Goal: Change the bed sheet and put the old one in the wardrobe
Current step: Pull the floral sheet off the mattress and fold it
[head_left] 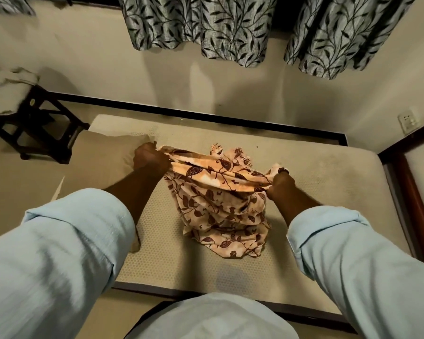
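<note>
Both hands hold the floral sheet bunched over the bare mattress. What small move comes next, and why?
Probably lift the gripped edge and draw the hands apart to shake the sheet open. The left hand and right hand grip one bunched edge, and the rest lies heaped on the bare mattress; spread or folded, it likely needs opening first.

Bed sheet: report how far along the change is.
Done: the mattress lies bare, with no sheet spread on it. In hand: the left hand and right hand grip the bunched floral sheet over it. Left: whether this is the old or new sheet cannot be told; spreading a fresh one and storing the old remain.
</note>
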Motion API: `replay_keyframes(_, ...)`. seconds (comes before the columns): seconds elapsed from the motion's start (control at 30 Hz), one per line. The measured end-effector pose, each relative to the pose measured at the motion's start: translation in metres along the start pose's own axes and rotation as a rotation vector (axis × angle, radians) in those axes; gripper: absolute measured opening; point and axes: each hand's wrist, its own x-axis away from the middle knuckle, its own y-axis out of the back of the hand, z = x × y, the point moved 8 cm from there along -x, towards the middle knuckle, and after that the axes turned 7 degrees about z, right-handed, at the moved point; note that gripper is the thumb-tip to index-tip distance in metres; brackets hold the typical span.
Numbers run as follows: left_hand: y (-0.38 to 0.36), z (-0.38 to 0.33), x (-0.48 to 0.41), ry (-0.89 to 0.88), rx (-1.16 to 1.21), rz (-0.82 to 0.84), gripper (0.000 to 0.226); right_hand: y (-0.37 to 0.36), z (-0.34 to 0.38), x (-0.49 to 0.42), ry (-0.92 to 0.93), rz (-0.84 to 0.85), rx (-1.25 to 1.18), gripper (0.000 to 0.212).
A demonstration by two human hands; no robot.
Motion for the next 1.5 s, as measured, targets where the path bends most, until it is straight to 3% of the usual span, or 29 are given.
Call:
replay_keyframes(0.07,-0.006,-0.005,-0.001,-0.047,-0.043,0.039,0.032,0.009,0.015,0.009,-0.072,0.032,-0.097,0.047)
replay_keyframes(0.13,-0.017,-0.013,-0.002,-0.156,-0.093,0.135,0.029,0.02,0.036,0.023,0.044,-0.011,-0.015,0.021)
replay_keyframes(0.2,-0.036,-0.024,0.005,-0.323,-0.176,0.323,0.012,0.032,0.05,0.046,0.235,-0.072,-0.057,0.014)
replay_keyframes(0.27,-0.056,-0.027,0.017,-0.406,-0.259,0.491,0.009,0.026,0.054,0.06,0.38,0.053,-0.009,0.016)
replay_keyframes(0.33,-0.067,-0.027,0.03,-0.422,-0.271,0.568,0.016,0.009,0.045,0.077,0.339,0.281,0.092,0.027)
replay_keyframes(0.4,-0.075,-0.029,0.039,-0.413,-0.219,0.612,0.02,-0.004,0.028,0.084,0.3,0.399,0.348,0.036)
replay_keyframes(0.57,-0.1,-0.038,0.054,-0.453,-0.268,0.727,0.026,-0.012,0.002,0.091,0.298,0.538,0.807,0.05)
replay_keyframes(0.7,-0.116,-0.052,0.07,-0.544,-0.378,0.884,0.06,0.001,0.001,0.089,0.305,0.504,0.881,0.054)
replay_keyframes(0.8,-0.122,-0.059,0.072,-0.688,-0.628,0.858,0.061,0.007,-0.005,0.087,0.267,0.507,0.85,0.025)
replay_keyframes(0.87,-0.125,-0.061,0.063,-0.725,-0.771,0.704,0.046,0.01,-0.007,0.087,0.264,0.497,0.829,0.028)
replay_keyframes(0.93,-0.124,-0.06,0.054,-0.663,-0.692,0.609,0.031,0.005,-0.012,0.084,0.273,0.538,0.704,0.04)
replay_keyframes(0.97,-0.122,-0.058,0.05,-0.619,-0.631,0.586,0.026,0.002,-0.013,0.084,0.248,0.559,0.592,0.047)
replay_keyframes(1.07,-0.124,-0.059,0.047,-0.573,-0.536,0.594,0.024,0.005,-0.024,0.085,0.014,0.503,-0.041,0.061)
replay_keyframes(1.13,-0.124,-0.061,0.048,-0.55,-0.515,0.579,0.028,0.002,-0.021,0.09,0.018,0.574,-0.2,0.058)
replay_keyframes(1.23,-0.12,-0.059,0.046,-0.521,-0.485,0.565,0.03,-0.001,-0.012,0.105,0.098,0.727,-0.104,0.028)
replay_keyframes(1.3,-0.119,-0.058,0.045,-0.545,-0.479,0.579,0.035,0.0,-0.022,0.094,0.09,0.698,0.048,0.007)
replay_keyframes(1.4,-0.118,-0.061,0.056,-0.639,-0.431,0.627,0.048,0.008,-0.024,0.08,0.109,0.522,0.025,0.02)
replay_keyframes(1.5,-0.118,-0.064,0.065,-0.694,-0.333,0.65,0.042,0.017,-0.037,0.071,0.034,0.338,-0.148,0.031)
